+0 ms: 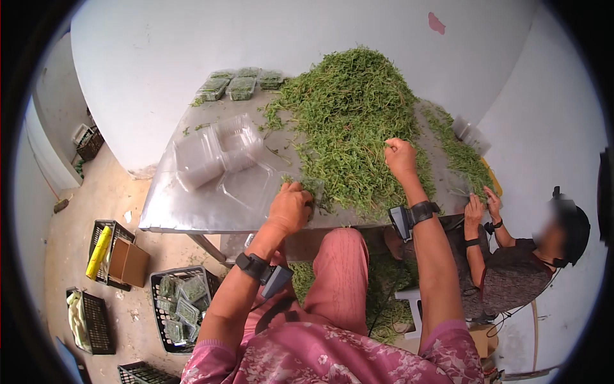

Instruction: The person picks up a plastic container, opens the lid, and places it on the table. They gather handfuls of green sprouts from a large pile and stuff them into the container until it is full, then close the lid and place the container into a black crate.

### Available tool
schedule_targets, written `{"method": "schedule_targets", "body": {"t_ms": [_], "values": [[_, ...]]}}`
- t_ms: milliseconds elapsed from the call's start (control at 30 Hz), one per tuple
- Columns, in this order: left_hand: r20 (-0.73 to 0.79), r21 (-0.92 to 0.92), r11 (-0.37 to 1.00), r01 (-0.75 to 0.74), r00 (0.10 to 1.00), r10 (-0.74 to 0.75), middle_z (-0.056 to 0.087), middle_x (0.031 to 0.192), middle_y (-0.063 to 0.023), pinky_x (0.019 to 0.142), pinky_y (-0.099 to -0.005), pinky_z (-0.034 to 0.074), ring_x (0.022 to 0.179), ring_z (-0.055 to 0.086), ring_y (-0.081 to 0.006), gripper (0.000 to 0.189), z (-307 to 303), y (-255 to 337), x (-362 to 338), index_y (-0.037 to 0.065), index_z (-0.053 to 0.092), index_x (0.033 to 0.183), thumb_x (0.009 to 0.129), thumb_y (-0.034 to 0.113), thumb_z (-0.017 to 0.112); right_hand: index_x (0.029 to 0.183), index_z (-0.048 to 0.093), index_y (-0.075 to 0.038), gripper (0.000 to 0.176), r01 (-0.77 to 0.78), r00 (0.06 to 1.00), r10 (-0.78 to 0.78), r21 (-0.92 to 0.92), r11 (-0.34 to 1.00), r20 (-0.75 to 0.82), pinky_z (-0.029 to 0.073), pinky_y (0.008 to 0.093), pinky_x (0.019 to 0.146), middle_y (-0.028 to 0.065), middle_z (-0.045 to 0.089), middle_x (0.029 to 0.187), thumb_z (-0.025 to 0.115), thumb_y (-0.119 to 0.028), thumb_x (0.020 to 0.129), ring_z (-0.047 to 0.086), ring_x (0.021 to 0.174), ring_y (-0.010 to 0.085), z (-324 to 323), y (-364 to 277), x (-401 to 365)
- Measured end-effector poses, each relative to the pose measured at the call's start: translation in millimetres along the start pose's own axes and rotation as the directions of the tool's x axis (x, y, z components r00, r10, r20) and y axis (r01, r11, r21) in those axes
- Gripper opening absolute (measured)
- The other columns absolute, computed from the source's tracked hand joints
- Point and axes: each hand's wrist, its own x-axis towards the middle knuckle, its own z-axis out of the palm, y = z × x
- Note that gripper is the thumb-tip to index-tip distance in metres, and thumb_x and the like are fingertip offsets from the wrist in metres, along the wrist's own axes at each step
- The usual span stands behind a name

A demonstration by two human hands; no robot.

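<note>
A large heap of leafy green sprigs (pixel 358 96) covers the middle and back of the metal table. Over the heap's front right, my right hand (pixel 401 159) is closed in a pinch, with a bit of green at its fingertips. My left hand (pixel 291 208) is closed near the table's front edge, its fingers curled down at a clear plastic box whose open lid (pixel 246 191) lies to the left. Some green shows by the left fingertips, but what that hand grips is mostly hidden. Nested clear boxes (pixel 214 150) stand beyond the lid.
Filled boxes (pixel 242 88) sit at the table's back left. At right, a co-worker's hands (pixel 480 208) handle greens at the table edge. On the floor at left are a black crate of filled boxes (pixel 185 307), more crates (pixel 96 323) and a cardboard box (pixel 128 262).
</note>
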Motion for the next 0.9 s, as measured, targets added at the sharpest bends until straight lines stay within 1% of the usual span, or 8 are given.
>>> {"method": "schedule_targets", "body": {"t_ms": [67, 167, 300, 400, 533, 633, 667, 900], "values": [[-0.039, -0.06, 0.998, -0.026, 0.999, 0.023, 0.06, 0.101, -0.0118, 0.09, -0.0382, 0.045, 0.1, 0.055, -0.0328, 0.02, -3, 0, -2, 0.008, 0.069, 0.092, 0.072, 0.012, 0.069, 0.118, 0.062, 0.002, 0.031, -0.051, 0.999, 0.05, 0.168, 0.984, 0.012, 0.049, 0.0382, 0.052, 0.0102, 0.066, 0.073, 0.061, -0.009, 0.09, 0.06, 0.057, 0.0157, -4, -12, -7], [-0.133, -0.201, 0.976, -0.086, 0.989, 0.06, 0.062, 0.103, -0.0139, 0.088, -0.0391, 0.047, 0.098, 0.057, -0.0352, 0.021, -11, 0, -10, 0.005, 0.068, 0.095, 0.075, 0.009, 0.068, 0.117, 0.059, 0.009, 0.032, -0.148, 0.988, 0.12, 0.374, 0.916, 0.097, 0.045, 0.0253, 0.05, 0.0035, 0.063, 0.071, 0.063, -0.008, 0.089, 0.056, 0.056, 0.0081, -12, -52, -30], [-0.314, -0.339, 0.928, -0.153, 0.949, 0.042, 0.064, 0.1, -0.0155, 0.082, -0.0394, 0.051, 0.094, 0.061, -0.0377, 0.016, -25, -2, -21, 0.003, 0.067, 0.096, 0.08, 0.003, 0.065, 0.118, 0.058, 0.009, 0.033, -0.19, 0.972, 0.077, 0.548, 0.815, 0.221, 0.042, 0.0224, 0.049, 0.0026, 0.06, 0.069, 0.063, -0.007, 0.089, 0.054, 0.056, 0.0069, 1, -90, -61], [-0.373, -0.443, 0.896, -0.023, 0.914, -0.161, 0.066, 0.091, -0.015, 0.072, -0.0339, 0.052, 0.08, 0.066, -0.0305, 0.014, -48, -11, -31, -0.001, 0.066, 0.096, 0.083, 0.003, 0.064, 0.114, 0.059, 0.008, 0.029, -0.184, 0.957, -0.004, 0.614, 0.768, 0.292, 0.042, 0.0211, 0.049, 0.0015, 0.059, 0.07, 0.062, -0.006, 0.09, 0.053, 0.055, 0.0062, 26, -112, -85], [-0.365, -0.592, 0.803, 0.063, 0.868, -0.337, 0.068, 0.082, -0.0067, 0.069, -0.0258, 0.05, 0.074, 0.06, -0.0097, 0.015, -56, -36, -37, -0.001, 0.066, 0.102, 0.09, 0.008, 0.062, 0.107, 0.063, 0.006, 0.021, -0.057, 0.943, -0.145, 0.576, 0.816, 0.298, 0.043, 0.0219, 0.05, 0.0001, 0.058, 0.067, 0.061, -0.006, 0.09, 0.054, 0.057, 0.0053, 60, -125, -105], [-0.291, -0.635, 0.761, 0.132, 0.872, -0.394, 0.068, 0.084, -0.0053, 0.07, -0.0258, 0.05, 0.075, 0.06, -0.0095, 0.017, -60, -43, -39, -0.001, 0.066, 0.103, 0.091, 0.009, 0.062, 0.098, 0.067, 0.0, 0.017, 0.091, 0.961, -0.183, 0.385, 0.919, 0.209, 0.048, 0.0307, 0.055, 0.0119, 0.064, 0.067, 0.063, -0.006, 0.083, 0.061, 0.056, 0.0153, 80, -137, -118], [-0.288, -0.608, 0.781, 0.142, 0.877, -0.383, 0.068, 0.084, -0.0066, 0.07, -0.0267, 0.051, 0.075, 0.061, -0.011, 0.018, -60, -42, -40, -0.002, 0.066, 0.104, 0.091, 0.01, 0.062, 0.096, 0.068, -0.001, 0.017, 0.122, 0.963, -0.188, 0.304, 0.945, 0.196, 0.05, 0.0363, 0.061, 0.019, 0.065, 0.074, 0.062, -0.006, 0.081, 0.065, 0.061, 0.0273, 80, -141, -123], [-0.191, -0.403, 0.897, 0.183, 0.941, -0.278, 0.067, 0.09, -0.0203, 0.07, -0.0361, 0.051, 0.076, 0.066, -0.0278, 0.025, -51, -21, -36, -0.002, 0.065, 0.103, 0.087, 0.017, 0.065, 0.095, 0.067, 0.0, 0.016, 0.127, 0.964, -0.183, 0.27, 0.954, 0.193, 0.052, 0.0409, 0.068, 0.0225, 0.066, 0.081, 0.06, -0.005, 0.081, 0.066, 0.076, 0.0383, 100, -143, -137]]}}
